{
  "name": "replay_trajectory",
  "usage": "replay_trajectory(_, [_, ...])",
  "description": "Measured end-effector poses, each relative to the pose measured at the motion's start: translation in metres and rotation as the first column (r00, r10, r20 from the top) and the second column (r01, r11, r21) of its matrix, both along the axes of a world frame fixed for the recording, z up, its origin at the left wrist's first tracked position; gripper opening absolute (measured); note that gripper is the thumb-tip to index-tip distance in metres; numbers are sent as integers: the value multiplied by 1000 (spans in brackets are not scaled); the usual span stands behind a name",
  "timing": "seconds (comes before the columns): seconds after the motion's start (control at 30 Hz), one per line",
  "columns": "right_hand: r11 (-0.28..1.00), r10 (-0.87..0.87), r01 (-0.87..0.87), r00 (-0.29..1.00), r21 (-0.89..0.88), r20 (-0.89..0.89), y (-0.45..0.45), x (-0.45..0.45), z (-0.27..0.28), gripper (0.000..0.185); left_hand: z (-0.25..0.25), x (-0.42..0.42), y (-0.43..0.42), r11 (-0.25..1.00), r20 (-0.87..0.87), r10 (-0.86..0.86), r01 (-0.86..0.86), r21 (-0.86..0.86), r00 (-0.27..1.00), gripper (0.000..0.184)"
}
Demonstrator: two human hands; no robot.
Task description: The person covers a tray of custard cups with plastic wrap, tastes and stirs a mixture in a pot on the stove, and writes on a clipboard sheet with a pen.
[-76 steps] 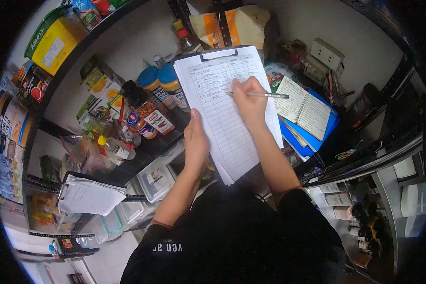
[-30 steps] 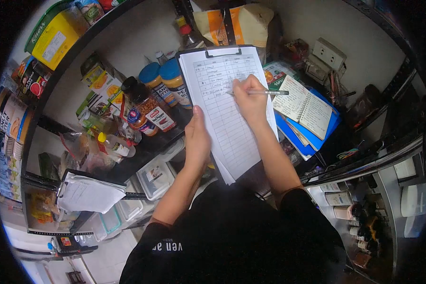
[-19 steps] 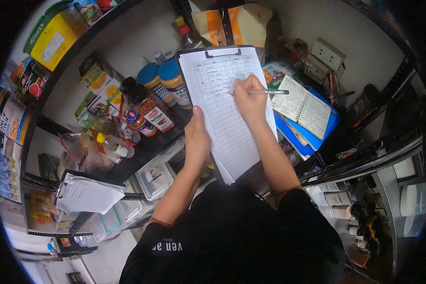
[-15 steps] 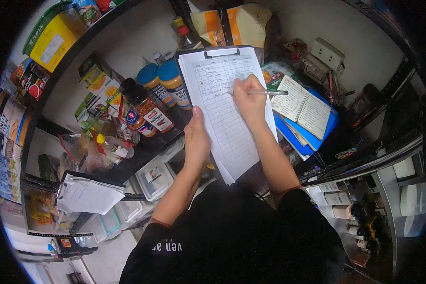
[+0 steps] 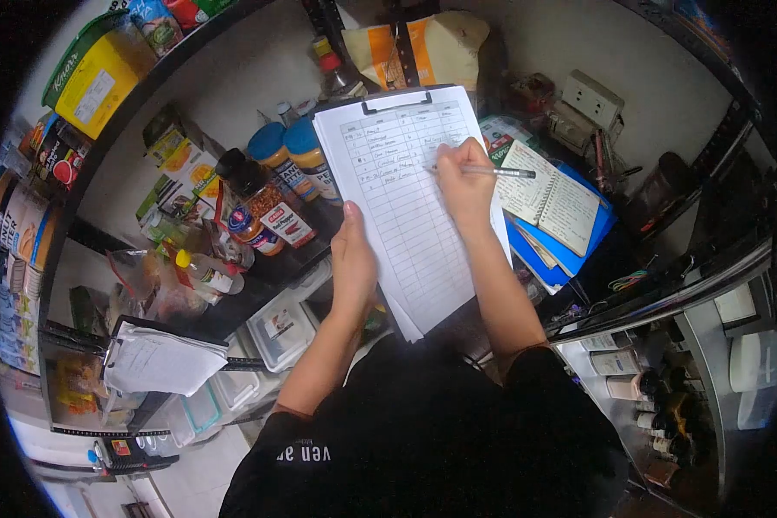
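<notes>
A clipboard (image 5: 445,88) carries a stack of printed table sheets (image 5: 423,250), with handwriting in the upper rows. My left hand (image 5: 352,263) grips its left edge, thumb on top of the paper and the other fingers hidden beneath. Pinched in my right hand (image 5: 468,186) is a pen (image 5: 502,172), its tip at the sheet near the last written rows. Just right of that hand, an open spiral notebook (image 5: 552,203) with handwritten pages lies on a blue folder (image 5: 603,220).
Left of the clipboard, peanut butter jars (image 5: 311,160), a red pepper bottle (image 5: 276,211) and a yellow-capped bottle (image 5: 209,272) crowd the dark shelf. A second clipboard (image 5: 164,358) hangs at lower left. Lidded containers (image 5: 281,328) sit below; a socket box (image 5: 591,97) is behind.
My right hand and the pen have shifted slightly to the right across the sheet. The clipboard and my left hand have moved a little left in view.
</notes>
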State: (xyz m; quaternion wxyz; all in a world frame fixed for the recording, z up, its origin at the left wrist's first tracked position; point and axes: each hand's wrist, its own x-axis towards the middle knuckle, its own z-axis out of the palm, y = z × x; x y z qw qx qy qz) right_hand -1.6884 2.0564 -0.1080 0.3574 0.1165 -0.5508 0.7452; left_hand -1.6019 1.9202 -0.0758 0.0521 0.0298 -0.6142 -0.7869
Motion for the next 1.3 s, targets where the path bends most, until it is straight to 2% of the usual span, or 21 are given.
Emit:
replay_trajectory(0.1, [1000,21,-21,1000,15,1,1,0,-2,28,0,-1,-1,1000,-6,4,-4,-20,1000,57])
replay_trajectory(0.17, [995,-41,40,999,88,4,1,-1,-4,29,2,1,-2,997,15,23,-22,-80,1000,58])
replay_trajectory(0.3, [993,-40,39,999,112,8,1,-5,-7,30,-1,-1,-3,997,2,24,-24,-80,1000,59])
replay_trajectory(0.4, [983,-81,89,995,158,-55,2,-10,-12,30,2,0,-2,998,27,24,-22,-59,999,59])
replay_trajectory(0.47, [978,-86,80,996,194,22,3,-9,-12,29,2,0,-2,997,18,46,-44,-58,999,59])
replay_trajectory(0.5, [977,-89,84,996,195,22,2,-9,-12,29,1,0,-3,997,18,42,-41,-58,999,59])
replay_trajectory(0.57, [998,59,-59,998,-5,11,0,-6,-6,28,-1,0,-4,989,32,74,-69,-129,997,59])
replay_trajectory(0.6, [999,32,-32,999,3,16,1,-6,-7,28,1,1,-2,992,58,92,-86,-94,994,59])
replay_trajectory(0.67, [992,-50,54,998,113,-39,-2,-12,-11,29,-5,-4,-7,985,73,103,-91,-150,992,59])
replay_trajectory(0.8, [990,-81,85,996,110,-45,1,-16,-12,31,-1,-3,-4,986,110,128,-115,-121,986,63])
replay_trajectory(0.87, [995,68,-61,994,-81,84,0,-15,-10,31,1,-2,-4,972,53,145,-132,-195,988,69])
replay_trajectory(0.9, [987,107,-93,989,-133,100,0,-14,-9,31,-5,-5,-8,978,60,114,-101,-181,992,69])
replay_trajectory(0.93, [988,95,-82,990,-131,99,-1,-13,-7,31,-9,-6,-11,980,59,102,-90,-179,993,69])
replay_trajectory(1.0, [980,107,-87,988,-177,108,-3,-12,-6,31,-15,-7,-15,994,22,-29,31,-106,999,69])
replay_trajectory(1.03, [960,173,-142,978,-243,113,-3,-11,-5,32,-19,-9,-17,994,24,-37,39,-105,999,69])
replay_trajectory(1.07, [961,165,-134,980,-240,114,-1,-10,-3,32,-23,-11,-20,994,18,-59,60,-90,998,65])
replay_trajectory(1.13, [875,322,-272,945,-401,62,2,-7,0,33,-27,-15,-24,993,12,-85,86,-78,996,62])
replay_trajectory(1.23, [856,361,-295,929,-424,81,4,-2,3,34,-26,-18,-27,989,30,-128,130,-74,991,71])
replay_trajectory(1.3, [849,368,-302,927,-434,75,4,-3,2,34,-19,-15,-25,988,111,-67,81,-128,992,74])
